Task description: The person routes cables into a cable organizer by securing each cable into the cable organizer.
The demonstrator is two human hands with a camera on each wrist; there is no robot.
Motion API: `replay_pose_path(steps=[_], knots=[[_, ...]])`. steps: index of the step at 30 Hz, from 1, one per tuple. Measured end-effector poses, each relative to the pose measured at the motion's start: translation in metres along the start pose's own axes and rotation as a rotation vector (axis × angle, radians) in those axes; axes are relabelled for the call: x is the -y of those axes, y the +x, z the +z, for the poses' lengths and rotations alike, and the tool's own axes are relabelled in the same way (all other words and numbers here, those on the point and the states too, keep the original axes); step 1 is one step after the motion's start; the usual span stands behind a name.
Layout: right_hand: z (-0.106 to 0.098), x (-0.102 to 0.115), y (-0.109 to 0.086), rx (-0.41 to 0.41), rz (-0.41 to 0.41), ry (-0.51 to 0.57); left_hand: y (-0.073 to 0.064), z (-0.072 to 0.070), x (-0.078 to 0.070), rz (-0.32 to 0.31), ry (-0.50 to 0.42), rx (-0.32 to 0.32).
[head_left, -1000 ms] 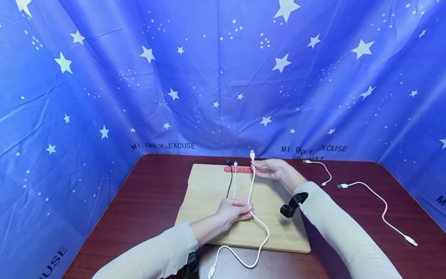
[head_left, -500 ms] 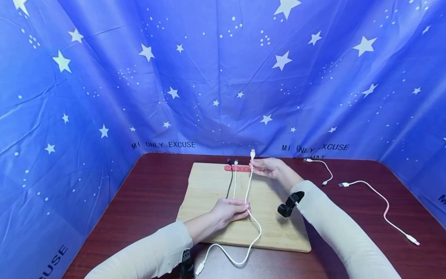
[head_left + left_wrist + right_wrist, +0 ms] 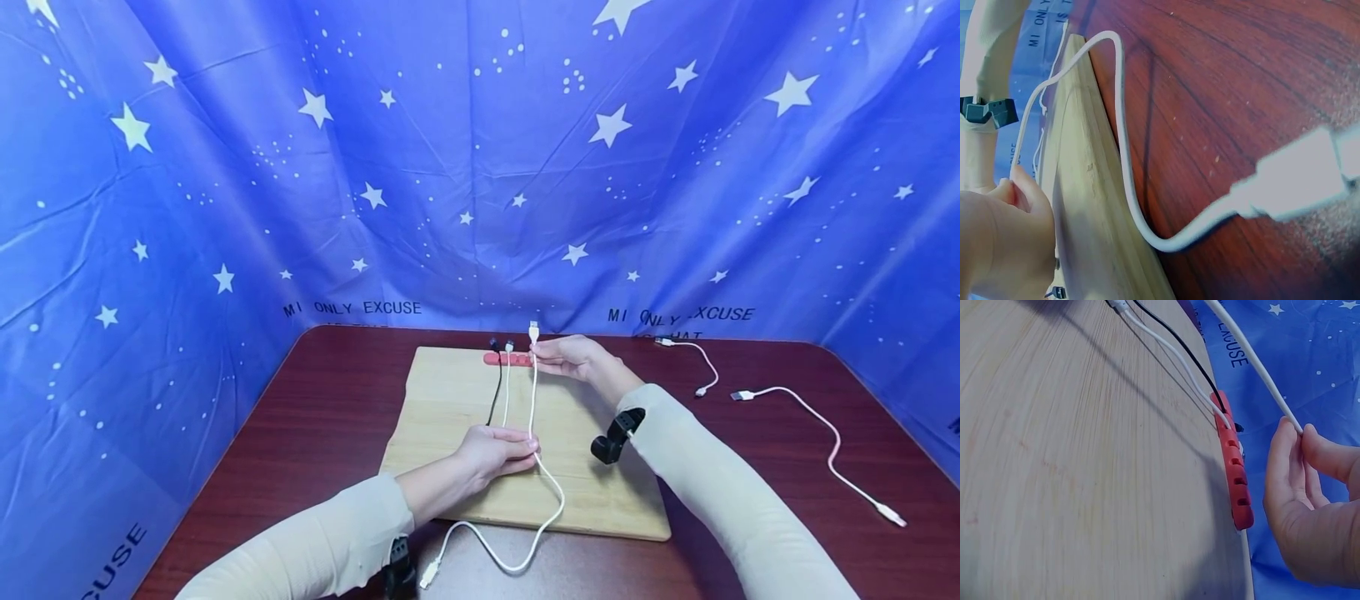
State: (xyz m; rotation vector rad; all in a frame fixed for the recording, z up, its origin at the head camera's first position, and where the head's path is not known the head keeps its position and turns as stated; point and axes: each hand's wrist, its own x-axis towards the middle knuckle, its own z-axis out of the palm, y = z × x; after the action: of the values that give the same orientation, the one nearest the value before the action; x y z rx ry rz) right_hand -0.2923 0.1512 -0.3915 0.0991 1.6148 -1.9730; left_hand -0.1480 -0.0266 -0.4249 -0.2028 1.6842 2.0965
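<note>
A white USB cable (image 3: 533,400) is stretched between both hands above the wooden board. My right hand (image 3: 573,357) pinches it just below its USB plug (image 3: 534,331), beside the red cable holder (image 3: 1235,462) at the board's far edge. Lower down, my left hand (image 3: 495,454) pinches the same cable between thumb and fingers. Its tail loops over the near edge, ending in a white connector (image 3: 1300,178) over the table. A black cable (image 3: 1175,344) and another white cable (image 3: 1172,353) sit in slots of the holder; several other slots show no cable.
The wooden board (image 3: 600,492) lies on a dark red table (image 3: 300,417). To the right lie a short white cable (image 3: 702,358) and a longer white cable (image 3: 832,442). A blue star-patterned curtain (image 3: 465,167) surrounds the table's back and sides.
My right hand has moved slightly left along the holder with the plug end. My left hand has shifted a little left, and the cable's loose tail has swung left with it.
</note>
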Motion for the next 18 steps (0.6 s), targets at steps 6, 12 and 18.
replay_pose_path(steps=[6, 12, 18], knots=[[0.0012, -0.0015, 0.0058, -0.006, -0.005, 0.005, 0.0024, -0.0015, 0.0006, -0.014, 0.013, -0.014], [0.0011, 0.0000, 0.0080, 0.000, 0.011, 0.028, 0.0022, -0.0021, 0.0010, -0.025, 0.020, -0.032], [0.0014, 0.0008, 0.0080, 0.048, 0.039, 0.055, 0.0000, -0.0028, 0.0012, -0.036, 0.010, -0.035]])
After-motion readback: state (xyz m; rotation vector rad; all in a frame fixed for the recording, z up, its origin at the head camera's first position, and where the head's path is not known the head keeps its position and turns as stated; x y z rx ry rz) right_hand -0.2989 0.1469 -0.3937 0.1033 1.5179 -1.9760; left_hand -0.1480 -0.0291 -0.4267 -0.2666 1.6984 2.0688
